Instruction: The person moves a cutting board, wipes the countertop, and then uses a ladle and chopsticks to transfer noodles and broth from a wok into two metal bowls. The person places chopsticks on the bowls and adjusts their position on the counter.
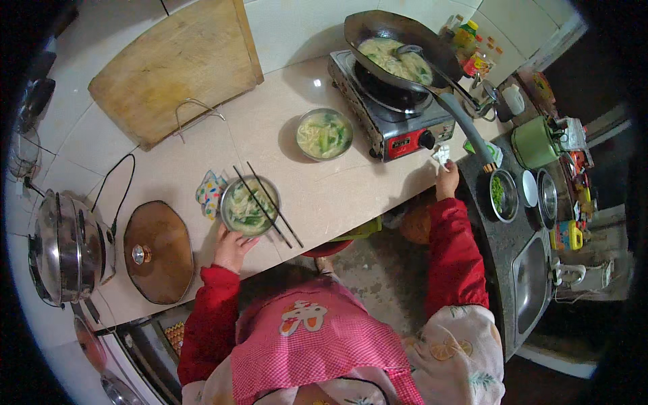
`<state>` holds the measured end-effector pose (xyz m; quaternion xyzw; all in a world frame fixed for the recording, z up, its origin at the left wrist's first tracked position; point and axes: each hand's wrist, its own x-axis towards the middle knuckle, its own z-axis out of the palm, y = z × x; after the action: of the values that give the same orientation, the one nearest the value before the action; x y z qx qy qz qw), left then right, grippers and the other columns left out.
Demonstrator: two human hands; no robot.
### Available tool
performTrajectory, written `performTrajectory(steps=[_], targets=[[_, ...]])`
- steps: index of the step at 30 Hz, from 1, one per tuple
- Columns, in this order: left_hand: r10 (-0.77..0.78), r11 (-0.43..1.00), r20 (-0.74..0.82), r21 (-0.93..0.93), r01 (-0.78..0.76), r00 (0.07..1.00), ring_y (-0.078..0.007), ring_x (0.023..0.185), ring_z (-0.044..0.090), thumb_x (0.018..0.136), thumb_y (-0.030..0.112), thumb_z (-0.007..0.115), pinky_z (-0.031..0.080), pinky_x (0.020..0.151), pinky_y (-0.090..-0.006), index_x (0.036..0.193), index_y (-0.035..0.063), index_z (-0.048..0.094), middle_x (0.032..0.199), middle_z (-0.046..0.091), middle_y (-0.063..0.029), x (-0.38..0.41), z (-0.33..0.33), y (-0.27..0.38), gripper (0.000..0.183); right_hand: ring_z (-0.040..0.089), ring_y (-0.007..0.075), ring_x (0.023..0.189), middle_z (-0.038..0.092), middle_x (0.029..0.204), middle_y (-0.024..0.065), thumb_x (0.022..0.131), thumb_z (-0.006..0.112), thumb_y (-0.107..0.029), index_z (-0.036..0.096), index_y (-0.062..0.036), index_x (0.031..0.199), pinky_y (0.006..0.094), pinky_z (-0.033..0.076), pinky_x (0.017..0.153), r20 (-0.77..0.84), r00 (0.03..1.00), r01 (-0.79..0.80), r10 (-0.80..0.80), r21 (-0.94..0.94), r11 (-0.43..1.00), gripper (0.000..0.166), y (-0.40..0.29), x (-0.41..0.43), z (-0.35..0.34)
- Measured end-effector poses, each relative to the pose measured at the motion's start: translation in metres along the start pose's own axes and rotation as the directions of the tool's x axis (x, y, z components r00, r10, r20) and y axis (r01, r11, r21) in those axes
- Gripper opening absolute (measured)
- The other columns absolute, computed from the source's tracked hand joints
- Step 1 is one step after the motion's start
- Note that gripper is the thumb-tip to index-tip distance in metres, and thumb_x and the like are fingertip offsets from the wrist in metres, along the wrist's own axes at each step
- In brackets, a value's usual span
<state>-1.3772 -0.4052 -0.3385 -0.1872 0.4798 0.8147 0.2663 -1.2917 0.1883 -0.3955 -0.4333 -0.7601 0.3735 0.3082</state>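
Observation:
My left hand (233,249) touches the near side of a metal bowl (250,206) of noodle soup with greens; whether it grips the rim I cannot tell. A pair of black chopsticks (261,198) lies across that bowl. My right hand (447,178) pinches a crumpled white tissue or cloth (441,154) at the counter's front edge, below the gas stove (395,121). Another metal bowl (324,134) of soup with greens stands left of the stove. On the stove sits a wok (400,55) with soup and a ladle (409,49) in it, its grey handle pointing towards the front right.
A patterned cloth (209,194) lies left of the near bowl. Further left are a brown lid (158,253) and a steel electric pot (66,248). A wooden cutting board (177,66) leans on the wall. At right are a bowl of chopped greens (503,196) and a sink (530,283).

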Motion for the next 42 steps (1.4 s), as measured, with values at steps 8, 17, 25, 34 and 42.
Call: performTrajectory(steps=[8,17,25,34,42], targets=[[0.054,0.995,-0.008,-0.078,-0.055,0.998,-0.0345,0.116,0.046,0.095,0.013,0.037,0.043,0.093,-0.0496,0.140,0.0106,0.017,0.131,0.040,-0.0142,-0.017,-0.033,-0.006,0.049,0.058,0.0396,0.095,0.059,0.113,0.0191,0.083,0.058,-0.030,0.045,-0.0031,0.128,0.0456,0.047,0.078,0.198,0.979,0.151,-0.043,-0.571,0.807,0.054,0.021,0.074,0.020],[0.066,0.976,-0.341,-0.175,-0.133,0.938,-0.0244,0.108,0.049,0.086,0.034,0.058,0.047,0.084,-0.0407,0.134,0.0091,0.034,0.125,0.044,-0.0093,-0.039,-0.042,-0.044,0.059,0.055,0.0315,0.090,0.053,0.103,0.0160,0.073,0.053,0.010,0.051,0.0018,0.107,0.0338,0.046,0.079,0.592,0.704,0.326,-0.392,0.221,0.919,0.035,-0.081,-0.116,0.013],[0.147,0.989,-0.320,0.029,-0.145,0.936,-0.0249,0.121,0.040,0.092,0.030,0.046,0.044,0.091,-0.0380,0.138,0.0062,0.027,0.136,0.035,-0.0105,-0.030,-0.015,-0.028,0.056,0.054,0.0262,0.084,0.050,0.096,0.0128,0.077,0.058,-0.005,0.062,-0.0039,0.097,0.0314,0.045,0.074,0.812,0.371,0.397,-0.452,0.301,0.867,0.021,-0.148,-0.208,0.124],[0.167,0.984,-0.332,-0.006,-0.179,0.928,-0.0217,0.113,0.042,0.088,0.035,0.054,0.043,0.086,-0.0348,0.131,0.0057,0.038,0.129,0.043,-0.0062,-0.034,-0.003,-0.031,0.055,0.056,0.0290,0.085,0.054,0.101,0.0161,0.073,0.055,0.005,0.056,-0.0037,0.110,0.0344,0.046,0.073,0.731,0.293,0.356,-0.616,0.515,0.780,0.038,-0.199,-0.224,0.158],[0.131,0.984,-0.253,-0.087,-0.157,0.959,-0.0211,0.109,0.044,0.090,0.034,0.052,0.042,0.089,-0.0382,0.128,0.0097,0.038,0.126,0.044,-0.0059,-0.022,-0.006,-0.037,0.047,0.055,0.0256,0.084,0.055,0.095,0.0105,0.066,0.054,0.013,0.060,-0.0038,0.095,0.0303,0.045,0.067,0.604,0.194,0.552,-0.773,0.584,0.595,0.034,-0.229,-0.233,0.174]])
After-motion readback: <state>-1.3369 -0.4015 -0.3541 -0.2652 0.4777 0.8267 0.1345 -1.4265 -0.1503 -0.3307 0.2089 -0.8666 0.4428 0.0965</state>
